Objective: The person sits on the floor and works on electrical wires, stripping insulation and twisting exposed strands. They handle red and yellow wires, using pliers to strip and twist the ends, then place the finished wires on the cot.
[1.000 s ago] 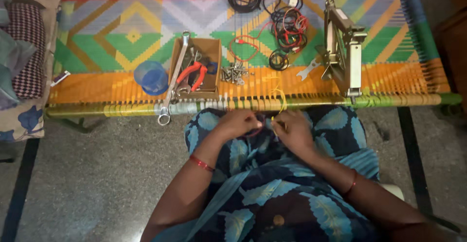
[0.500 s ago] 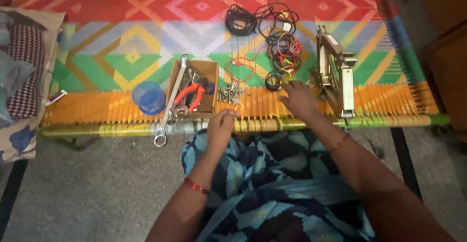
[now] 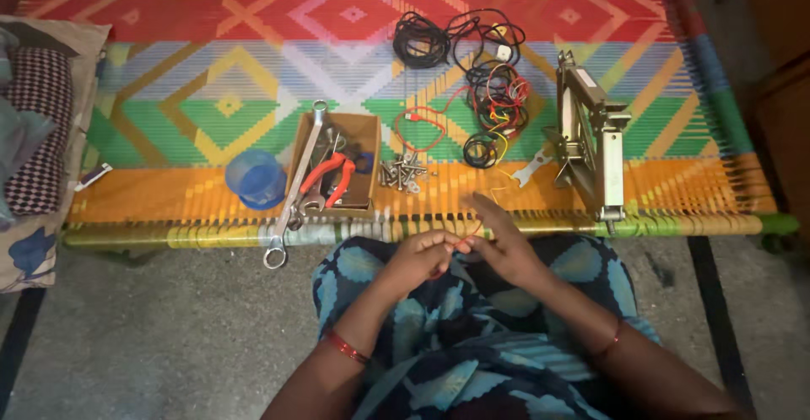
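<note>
A thin red wire [image 3: 462, 240] sits between both hands, over the person's lap, just off the cot's near edge. Left hand [image 3: 419, 260] is curled, fingertips pinched on the wire's left end. Right hand [image 3: 502, 247] is half closed, thumb and forefinger on the wire's other end, remaining fingers loosely extended toward the cot [image 3: 169, 192]. The hands touch at the fingertips. The wire is too thin to tell more.

Just past the hands, near the near edge: a pile of small screws [image 3: 402, 174]. Left of it, an open cardboard box [image 3: 364, 129] holding red-handled pliers [image 3: 329, 177] and other small metal parts. A long spanner [image 3: 295, 185] lies diagonally across the box's left side, its ring end hanging over the near edge. Left of that, a blue plastic cup [image 3: 256, 179].

Right of the screws: a small flat spanner [image 3: 528, 167], then a grey metal bracket frame [image 3: 591, 146] standing near the near right corner.

Mid-surface: loose red wire [image 3: 419, 129], a bundle of mixed coloured wires [image 3: 494, 104], a small dark coil [image 3: 481, 148]. Further back, black cable coils [image 3: 419, 40] with a white plug [image 3: 504, 51].

Left edge: a checked cushion [image 3: 38, 125] and patterned cloth [image 3: 29, 247].
</note>
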